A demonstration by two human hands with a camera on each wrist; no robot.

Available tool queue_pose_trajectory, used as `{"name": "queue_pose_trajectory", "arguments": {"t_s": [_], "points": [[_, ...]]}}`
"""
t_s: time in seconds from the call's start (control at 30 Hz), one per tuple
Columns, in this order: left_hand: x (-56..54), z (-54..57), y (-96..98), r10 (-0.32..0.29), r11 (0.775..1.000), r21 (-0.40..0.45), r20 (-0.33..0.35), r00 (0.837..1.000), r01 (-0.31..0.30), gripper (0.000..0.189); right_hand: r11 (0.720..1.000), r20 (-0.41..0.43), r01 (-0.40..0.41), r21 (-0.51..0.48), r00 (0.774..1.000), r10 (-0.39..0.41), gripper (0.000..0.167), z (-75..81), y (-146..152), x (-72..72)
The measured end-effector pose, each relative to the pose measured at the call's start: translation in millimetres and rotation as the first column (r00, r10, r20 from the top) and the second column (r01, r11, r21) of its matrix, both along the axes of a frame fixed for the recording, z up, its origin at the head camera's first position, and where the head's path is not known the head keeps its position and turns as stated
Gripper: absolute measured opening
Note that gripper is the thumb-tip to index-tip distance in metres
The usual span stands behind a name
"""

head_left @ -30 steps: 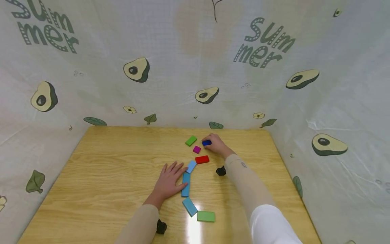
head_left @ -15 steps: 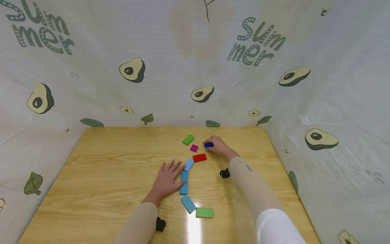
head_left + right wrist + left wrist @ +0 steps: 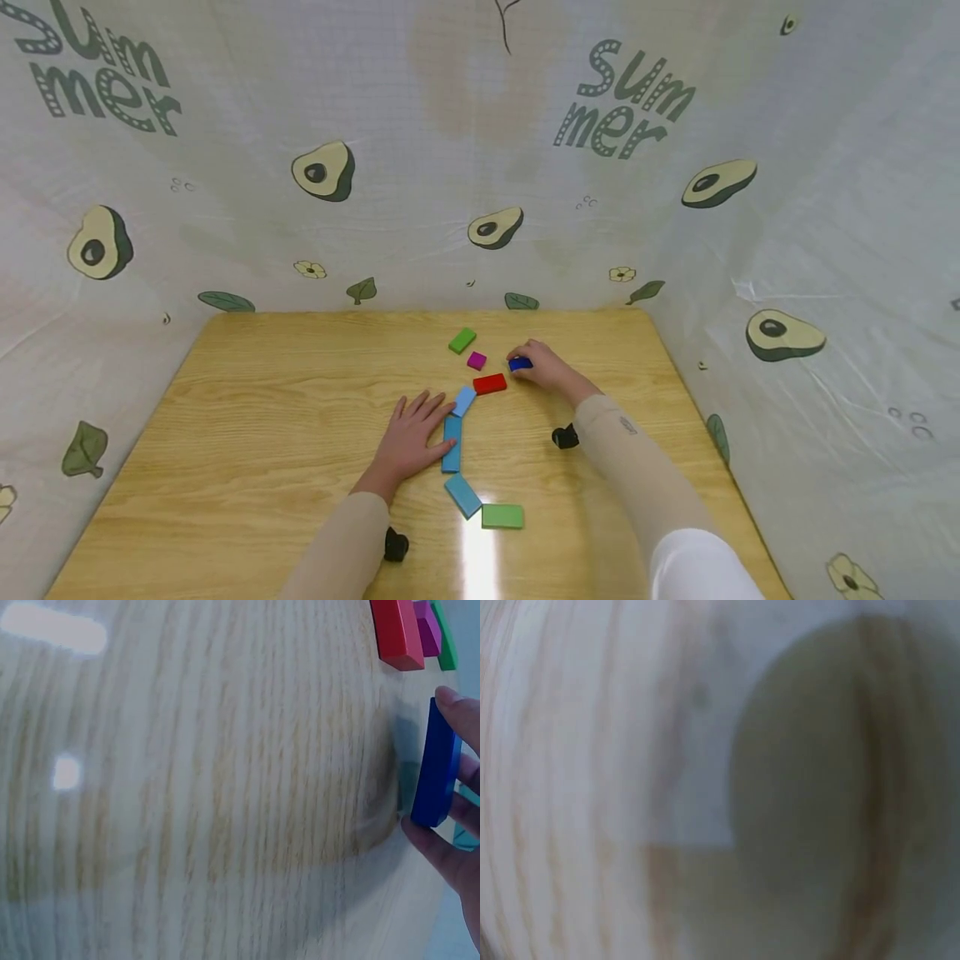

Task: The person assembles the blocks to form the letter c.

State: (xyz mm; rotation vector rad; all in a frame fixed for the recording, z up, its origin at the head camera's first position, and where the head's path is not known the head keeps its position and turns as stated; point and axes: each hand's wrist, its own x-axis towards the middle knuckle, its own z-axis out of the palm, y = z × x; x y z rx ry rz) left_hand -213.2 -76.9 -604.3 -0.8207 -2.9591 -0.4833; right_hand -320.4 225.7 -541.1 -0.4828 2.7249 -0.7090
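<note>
Between thumb and fingers my right hand (image 3: 546, 365) pinches a dark blue block (image 3: 437, 765), to the right of the red block (image 3: 490, 383). My left hand (image 3: 411, 437) lies spread on the table with straight fingers; its thumb reaches onto a long blue block (image 3: 452, 454) and a fingertip touches a light blue block (image 3: 464, 402). Below these sit another blue block (image 3: 462, 495) at a slant and a light green block (image 3: 502, 516) end to end with it. Together with the red block they form a curved row. The left wrist view is too blurred to show the hand.
Beyond the red block lie a small magenta block (image 3: 476, 361) and a green block (image 3: 462, 340). The wooden table (image 3: 285, 400) is enclosed by a printed cloth (image 3: 405, 167) at the back and sides. Black wrist cameras stick out from both sleeves.
My right hand has shifted slightly right and nearer with the dark blue block, widening its distance from the magenta block. The left hand stays in place; the head view has shifted a little.
</note>
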Motion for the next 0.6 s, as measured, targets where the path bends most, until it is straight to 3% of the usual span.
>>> {"name": "queue_pose_trajectory", "arguments": {"t_s": [0.37, 0.6], "points": [[-0.1, 0.9, 0.4, 0.0, 1.0, -0.009, -0.003, 1.0, 0.0, 0.068, 0.999, -0.026, -0.038, 0.036, 0.999, 0.039, 0.038, -1.8, 3.2, 14.0], [-1.3, -1.5, 1.3, 0.007, 0.999, -0.032, -0.004, 1.0, -0.007, 0.068, 1.0, -0.006, -0.012, 0.022, 1.0, 0.012, 0.042, -0.2, 3.3, 21.0]]}}
